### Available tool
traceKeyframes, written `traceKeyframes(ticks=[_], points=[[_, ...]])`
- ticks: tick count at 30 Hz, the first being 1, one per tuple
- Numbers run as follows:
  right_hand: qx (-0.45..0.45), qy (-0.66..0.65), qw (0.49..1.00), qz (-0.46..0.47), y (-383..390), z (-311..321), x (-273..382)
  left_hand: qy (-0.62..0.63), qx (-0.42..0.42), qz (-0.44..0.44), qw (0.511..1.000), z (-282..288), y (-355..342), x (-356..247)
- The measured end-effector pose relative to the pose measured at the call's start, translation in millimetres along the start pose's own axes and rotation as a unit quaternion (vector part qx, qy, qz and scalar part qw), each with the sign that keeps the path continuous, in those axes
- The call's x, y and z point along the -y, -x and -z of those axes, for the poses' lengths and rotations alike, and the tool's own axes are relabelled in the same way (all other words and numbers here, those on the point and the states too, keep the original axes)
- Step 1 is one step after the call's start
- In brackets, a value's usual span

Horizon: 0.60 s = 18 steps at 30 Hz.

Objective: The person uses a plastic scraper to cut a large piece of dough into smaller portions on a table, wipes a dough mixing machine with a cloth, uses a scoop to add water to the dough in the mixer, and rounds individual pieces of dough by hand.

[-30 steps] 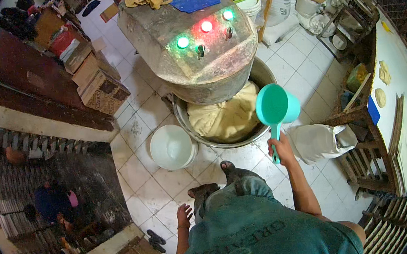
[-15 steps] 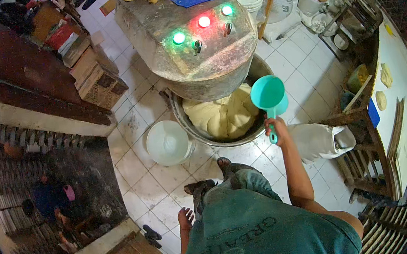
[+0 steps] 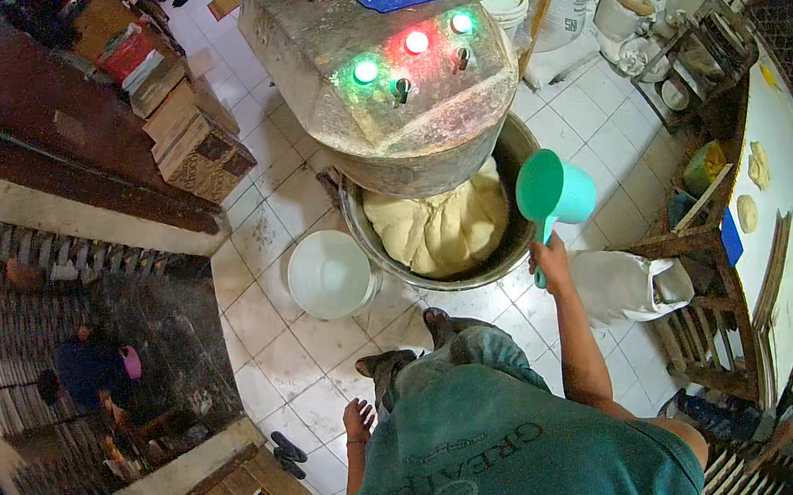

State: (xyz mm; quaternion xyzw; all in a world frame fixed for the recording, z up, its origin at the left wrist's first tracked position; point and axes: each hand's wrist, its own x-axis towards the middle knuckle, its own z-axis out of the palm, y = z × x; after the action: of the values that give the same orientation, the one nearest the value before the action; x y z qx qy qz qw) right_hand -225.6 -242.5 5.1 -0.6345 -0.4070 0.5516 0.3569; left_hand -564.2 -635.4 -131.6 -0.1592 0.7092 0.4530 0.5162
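Note:
My right hand (image 3: 549,261) grips the handle of a turquoise dipper (image 3: 568,191), holding it over the right rim of a large metal mixer bowl (image 3: 389,266). The dipper is tilted, its mouth toward the bowl; I cannot make out anything pouring from it. A thick, folded mass of pale dough (image 3: 438,228) fills much of the bowl, partly hidden by the mixer head (image 3: 402,120). Low by my left side, my left hand (image 3: 358,420) hangs with its fingers apart and nothing in it.
A white bucket (image 3: 329,275) stands left of the bowl, and a white sack (image 3: 606,287) sits to its right. Cardboard boxes (image 3: 202,157) are stacked at the left. A work table (image 3: 782,194) with small dough pieces stands at the right. A person (image 3: 93,375) is in the far-left area.
My right hand has tipped the dipper and shifted it slightly right. The dough's folds have changed shape in the bowl. The whole view has moved a little; my left hand still hangs low.

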Motion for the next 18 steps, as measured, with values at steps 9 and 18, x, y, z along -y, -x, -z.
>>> traceKeyframes(ticks=[9, 18], points=[[0.074, -0.191, 0.97, -0.132, -3.6, -0.7, 5.7, 0.001, 0.007, -0.015, 1.0, -7.0, 2.1, -4.5], [0.017, -0.348, 0.937, -0.038, -25.2, 43.3, 38.0, -0.005, -0.01, -0.012, 1.0, -3.1, 7.5, -9.5]])
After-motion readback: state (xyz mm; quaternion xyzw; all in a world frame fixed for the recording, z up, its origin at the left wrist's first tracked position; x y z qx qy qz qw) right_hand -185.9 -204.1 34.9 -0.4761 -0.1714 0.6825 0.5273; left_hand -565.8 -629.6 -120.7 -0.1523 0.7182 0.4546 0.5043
